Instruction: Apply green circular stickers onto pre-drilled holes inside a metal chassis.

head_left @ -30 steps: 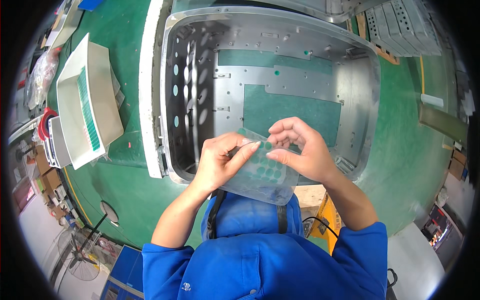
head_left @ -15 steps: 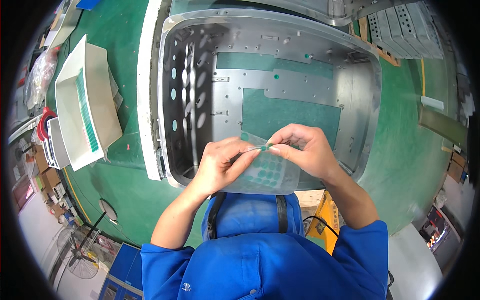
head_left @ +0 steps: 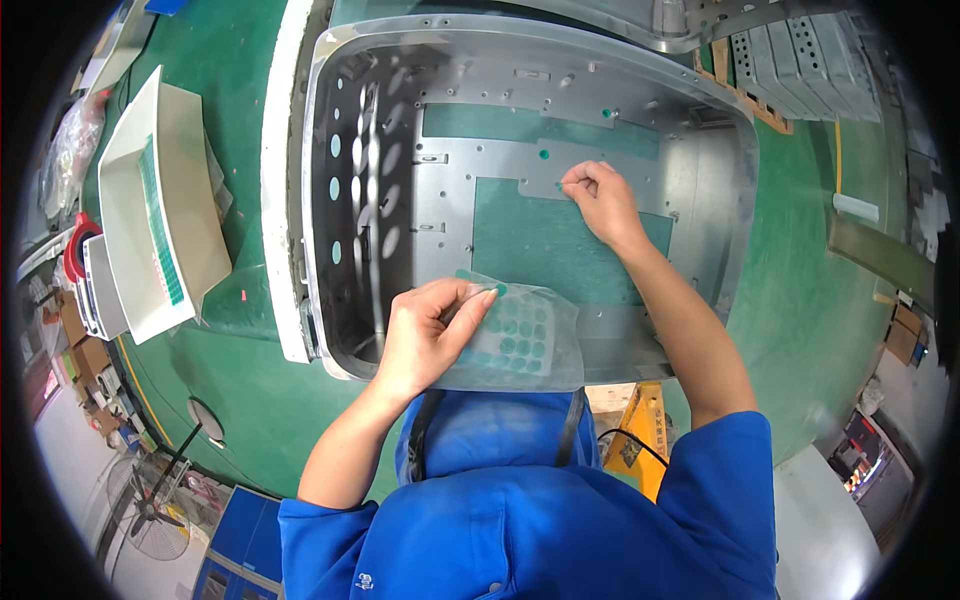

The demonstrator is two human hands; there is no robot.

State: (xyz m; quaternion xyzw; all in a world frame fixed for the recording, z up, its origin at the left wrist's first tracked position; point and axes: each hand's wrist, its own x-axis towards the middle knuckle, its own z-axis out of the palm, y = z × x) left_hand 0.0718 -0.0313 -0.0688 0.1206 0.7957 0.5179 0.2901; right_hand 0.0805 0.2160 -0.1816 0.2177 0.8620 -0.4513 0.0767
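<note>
A large grey metal case [head_left: 740, 250] lies before me, its floor partly covered by green film panels [head_left: 560, 240]. Thumb and fingers of my left hand [head_left: 425, 330] pinch a translucent sheet of round green stickers [head_left: 515, 345] above the case's near edge. Farther in, my right hand [head_left: 602, 203] reaches down to the case floor, just above the larger green panel. Its fingertips are pinched on a tiny green sticker [head_left: 560, 186]. A green dot [head_left: 544, 154] sits on the bare metal close by, and another green dot [head_left: 607, 113] shows toward the far wall.
On the left stands a cream plastic bin [head_left: 190, 210] holding a green strip. A white beam edge [head_left: 284, 200] runs along the case's left side. Stacked perforated metal parts [head_left: 800, 65] stand at the far right. A yellow piece of equipment [head_left: 643, 435] is near my body.
My right hand has left the sticker sheet and moved away from me to the case floor. My left hand still holds the sheet, which now hangs more openly in view.
</note>
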